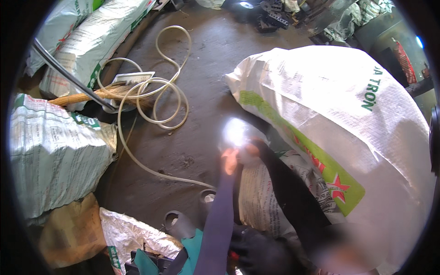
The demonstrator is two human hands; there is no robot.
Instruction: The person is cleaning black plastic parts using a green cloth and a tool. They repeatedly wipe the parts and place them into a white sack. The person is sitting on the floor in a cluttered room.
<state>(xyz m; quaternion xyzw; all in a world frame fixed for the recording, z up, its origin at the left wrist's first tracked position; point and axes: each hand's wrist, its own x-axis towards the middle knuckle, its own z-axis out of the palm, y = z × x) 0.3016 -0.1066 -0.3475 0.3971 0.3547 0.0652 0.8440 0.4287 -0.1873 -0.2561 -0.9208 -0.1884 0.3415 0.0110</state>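
Near the middle of the view, both hands are close together on a pale, shiny plastic bundle (237, 132), whose outline is lost in bright glare. My left hand (230, 160), at the end of a dark bluish sleeve, has its fingers closed at the bundle's lower edge. From the right, my right hand (253, 149), in a black sleeve, grips its side; the fingertips are partly hidden and blurred. Just below lies a white printed sack (259, 197), partly under my right arm. A large, bulging white sack (321, 87) with a green band fills the right side.
A clear hose (160, 82) lies coiled on the dark floor (211, 59), beside a straw broom (78, 96). Filled printed sacks (59, 151) line the left. Dark slippers (176, 222) sit near my left arm. Dark metal parts (275, 18) lie at the far end.
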